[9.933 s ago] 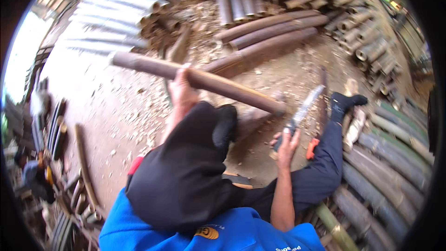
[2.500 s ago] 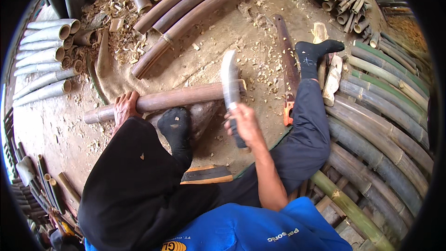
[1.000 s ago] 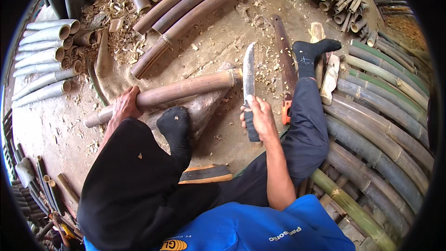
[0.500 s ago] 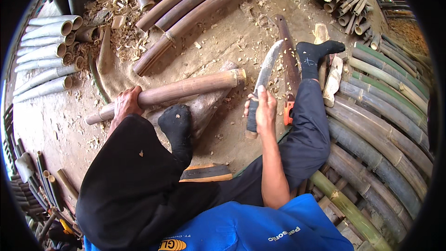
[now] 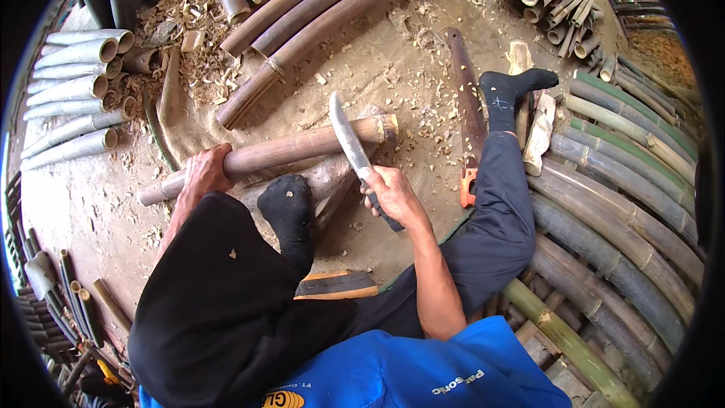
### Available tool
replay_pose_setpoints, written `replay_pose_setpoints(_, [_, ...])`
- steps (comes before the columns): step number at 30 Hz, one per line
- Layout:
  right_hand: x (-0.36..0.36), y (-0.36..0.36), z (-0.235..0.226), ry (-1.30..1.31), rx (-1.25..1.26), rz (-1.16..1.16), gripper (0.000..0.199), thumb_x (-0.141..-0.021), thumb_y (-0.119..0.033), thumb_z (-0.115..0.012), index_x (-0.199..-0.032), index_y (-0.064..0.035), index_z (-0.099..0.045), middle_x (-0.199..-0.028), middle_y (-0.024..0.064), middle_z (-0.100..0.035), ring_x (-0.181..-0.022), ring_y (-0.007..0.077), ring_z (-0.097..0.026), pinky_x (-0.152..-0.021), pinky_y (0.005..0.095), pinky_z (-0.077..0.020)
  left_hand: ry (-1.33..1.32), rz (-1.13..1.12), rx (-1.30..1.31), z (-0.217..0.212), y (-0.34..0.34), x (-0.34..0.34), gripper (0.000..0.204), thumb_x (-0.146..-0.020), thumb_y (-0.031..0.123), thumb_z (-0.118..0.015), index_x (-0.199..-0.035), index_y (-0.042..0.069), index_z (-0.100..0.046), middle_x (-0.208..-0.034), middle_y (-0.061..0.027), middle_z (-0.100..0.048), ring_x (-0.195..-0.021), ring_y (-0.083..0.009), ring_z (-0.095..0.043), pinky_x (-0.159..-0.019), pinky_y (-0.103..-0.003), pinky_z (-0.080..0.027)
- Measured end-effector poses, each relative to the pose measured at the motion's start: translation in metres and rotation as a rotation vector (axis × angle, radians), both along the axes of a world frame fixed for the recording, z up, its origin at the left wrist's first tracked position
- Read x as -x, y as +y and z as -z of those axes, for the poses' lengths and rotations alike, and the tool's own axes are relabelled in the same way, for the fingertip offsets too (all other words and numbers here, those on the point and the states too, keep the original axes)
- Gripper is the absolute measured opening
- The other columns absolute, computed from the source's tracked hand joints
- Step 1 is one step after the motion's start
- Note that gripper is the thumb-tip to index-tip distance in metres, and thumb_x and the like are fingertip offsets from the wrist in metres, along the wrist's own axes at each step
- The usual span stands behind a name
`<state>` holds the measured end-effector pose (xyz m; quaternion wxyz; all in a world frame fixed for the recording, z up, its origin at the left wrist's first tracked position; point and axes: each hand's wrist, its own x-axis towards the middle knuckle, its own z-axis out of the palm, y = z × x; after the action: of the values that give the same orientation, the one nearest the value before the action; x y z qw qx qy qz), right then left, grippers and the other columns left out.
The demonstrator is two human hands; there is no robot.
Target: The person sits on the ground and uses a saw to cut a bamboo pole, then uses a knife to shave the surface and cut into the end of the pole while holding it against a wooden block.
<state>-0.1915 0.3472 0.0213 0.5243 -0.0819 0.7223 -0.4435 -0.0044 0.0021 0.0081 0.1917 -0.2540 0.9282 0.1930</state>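
My left hand (image 5: 205, 172) is wrapped round a brown bamboo pole (image 5: 302, 152) toward its left end. The pole slants up to the right, its right part lying over a wooden block (image 5: 328, 174). In my right hand (image 5: 393, 195) is a large knife (image 5: 348, 136) with a dark wrapped handle. Its blade points up and to the left, passing across the pole near the right end; whether blade and pole touch, I cannot tell. My socked left foot (image 5: 287, 202) rests against the block, just below the pole.
A saw (image 5: 467, 98) with an orange handle lies beside my right leg. Bamboo poles (image 5: 619, 219) are stacked at the right. Cut bamboo pieces (image 5: 72, 91) lie at the left, longer poles (image 5: 325, 15) at the back. Wood chips (image 5: 204, 53) litter the ground.
My right hand has swung the knife left and tilted it, bringing the blade from right of the pole to across it. My left hand and the pole have barely moved.
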Motion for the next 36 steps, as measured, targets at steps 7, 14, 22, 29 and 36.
replay_pose_setpoints(7, [0.012,-0.001,0.000,0.137,0.103,0.479,0.042,-0.106,-0.042,-0.052,-0.104,-0.0014,-0.060,-0.077,0.0083,-0.066,-0.055,0.0117,-0.064,-0.042,0.0264,-0.0530,-0.144,-0.008,-0.109,-0.011,-0.006,0.011,0.040,-0.065,0.014,-0.084,-0.098,0.011,-0.061,-0.102,-0.0122,-0.067,-0.105,-0.0338,-0.064,-0.094,-0.044,-0.046])
replay_pose_setpoints(14, [0.023,0.009,-0.005,0.104,0.124,0.522,0.033,-0.106,-0.036,-0.053,-0.106,-0.0027,-0.058,-0.082,0.0085,-0.065,-0.057,0.0130,-0.065,-0.042,0.0255,-0.0566,-0.196,-0.022,-0.146,-0.009,-0.007,0.015,0.039,-0.065,0.014,-0.084,-0.098,0.012,-0.061,-0.102,-0.0121,-0.067,-0.105,-0.0338,-0.064,-0.094,-0.044,-0.046])
replay_pose_setpoints(22, [-0.011,-0.006,-0.002,-0.027,0.082,0.267,0.035,-0.108,-0.033,-0.052,-0.110,0.0004,-0.062,-0.081,0.0096,-0.066,-0.058,0.0127,-0.064,-0.044,0.0266,-0.0532,0.191,-0.062,0.208,0.019,0.024,-0.015,0.039,-0.065,0.014,-0.084,-0.097,0.013,-0.062,-0.102,-0.0112,-0.066,-0.106,-0.0326,-0.063,-0.094,-0.044,-0.045])
replay_pose_setpoints(29, [0.002,0.010,-0.002,0.117,0.069,0.425,0.041,-0.107,-0.039,-0.053,-0.106,0.0014,-0.058,-0.080,0.0066,-0.064,-0.056,0.0125,-0.063,-0.044,0.0275,-0.0534,0.207,-0.055,0.254,0.026,0.028,-0.024,0.049,-0.062,0.022,-0.091,-0.100,0.013,-0.061,-0.104,-0.0088,-0.064,-0.107,-0.0310,-0.062,-0.094,-0.046,-0.045])
replay_pose_setpoints(36, [0.020,0.019,-0.018,0.063,0.118,0.606,0.032,-0.108,-0.030,-0.050,-0.106,0.0007,-0.059,-0.083,0.0104,-0.066,-0.055,0.0137,-0.064,-0.043,0.0273,-0.0547,0.241,-0.037,0.311,0.032,0.031,-0.031,0.046,-0.064,0.017,-0.084,-0.103,0.012,-0.058,-0.107,-0.0106,-0.063,-0.108,-0.0334,-0.061,-0.096,-0.047,-0.045])
